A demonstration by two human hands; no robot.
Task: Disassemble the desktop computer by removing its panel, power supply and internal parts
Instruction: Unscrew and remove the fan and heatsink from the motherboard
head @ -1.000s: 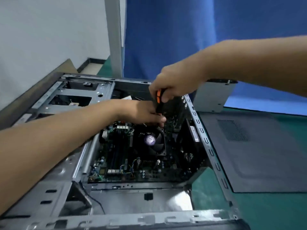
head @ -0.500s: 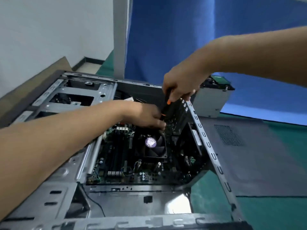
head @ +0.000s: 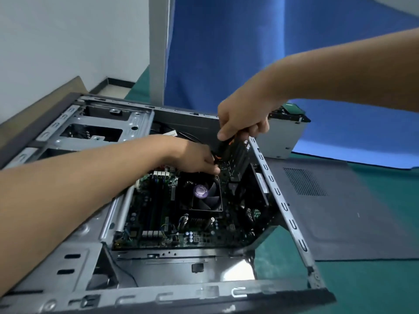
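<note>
- The desktop computer case (head: 284, 206) lies on its side on a green mat (head: 374, 286). It is open at the top, a frame of bare grey stamped steel with slotted rails.
- Inside lies the dark green motherboard (head: 156, 207), studded with small parts. On it sits a square black cooler fan (head: 200, 191) with a round purple hub label.
- The right hand (head: 244, 118) comes from above, fingers curled round the black-and-orange handle of a screwdriver (head: 223, 146) that slants down into the case.
- The left hand (head: 195, 157) reaches in, its fingertips at the fan's far edge, just beside the screwdriver's lower end; I cannot tell whether they pinch anything.
- The dark, matt side panel (head: 340, 211), with a mesh vent patch, lies flat on the mat to the right of the case.
- A grey sheet-metal box (head: 278, 141) stands behind the case's far right corner, against a blue backdrop (head: 226, 53).
</note>
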